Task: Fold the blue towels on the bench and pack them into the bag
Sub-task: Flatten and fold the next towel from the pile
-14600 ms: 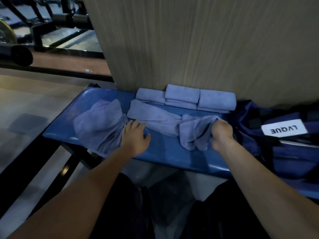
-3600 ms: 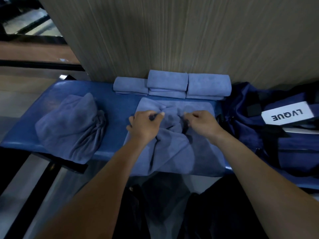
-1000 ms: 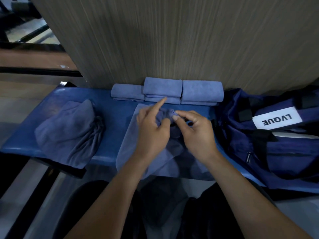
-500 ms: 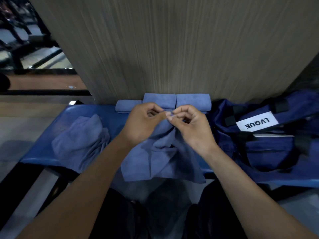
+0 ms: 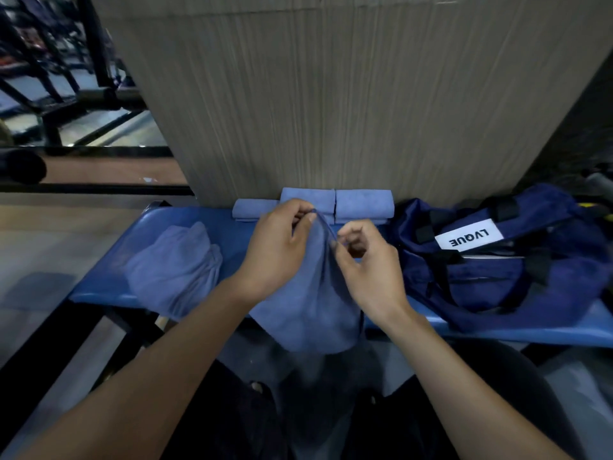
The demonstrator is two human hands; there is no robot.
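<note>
Pinching the top edge of a soft blue towel [image 5: 308,293], the left hand [image 5: 277,252] and right hand [image 5: 370,270] hold it raised at the middle of the surface [image 5: 185,220], thumbs and curled fingers closed on the cloth. The towel hangs as a limp, matte sheet, and its lower part drapes past the front edge of the smooth, glossy blue surface. A crumpled towel [image 5: 172,267], bunched into loose pleats, lies toward the left end and overhangs the front edge. Three folded towels [image 5: 363,202], flat rectangular pads, sit side by side along the back edge against a finely ribbed grey wall panel [image 5: 331,94]. A navy fabric bag [image 5: 497,260] with black straps and a white rectangular label [image 5: 468,238] slumps at the right end.
</note>
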